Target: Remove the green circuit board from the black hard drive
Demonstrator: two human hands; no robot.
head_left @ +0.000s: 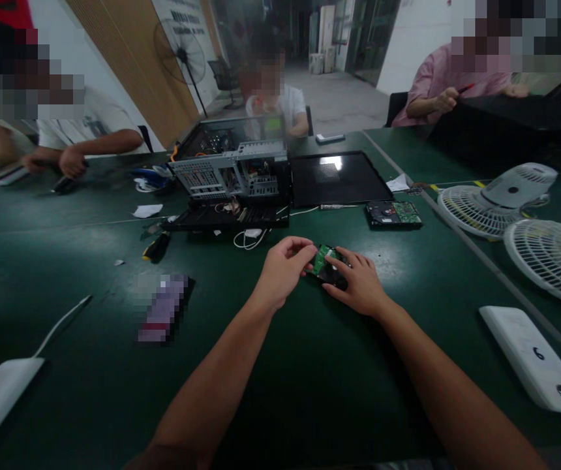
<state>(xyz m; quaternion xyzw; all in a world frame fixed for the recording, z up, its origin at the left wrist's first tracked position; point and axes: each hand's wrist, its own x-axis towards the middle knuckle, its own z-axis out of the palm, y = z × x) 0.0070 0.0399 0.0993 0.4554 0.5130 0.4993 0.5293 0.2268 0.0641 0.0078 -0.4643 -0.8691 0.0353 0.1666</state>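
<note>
One hand-drawn figure can be read: a 6, or a 9 the other way up, on the white case [522, 333] at four o'clock.
At eight o'clock a second white case [9, 391] bears a dark mark cut off by the left edge. Dark lettering on the wall [197, 49] at eleven o'clock is too blurred to read; the red banner [9, 14] at ten o'clock shows only part of a dark sign.

The black panel [359, 183] looks glossy, the tabletop [319, 378] smooth with a soft sheen, the computer case [207, 176] grey metal.
</note>
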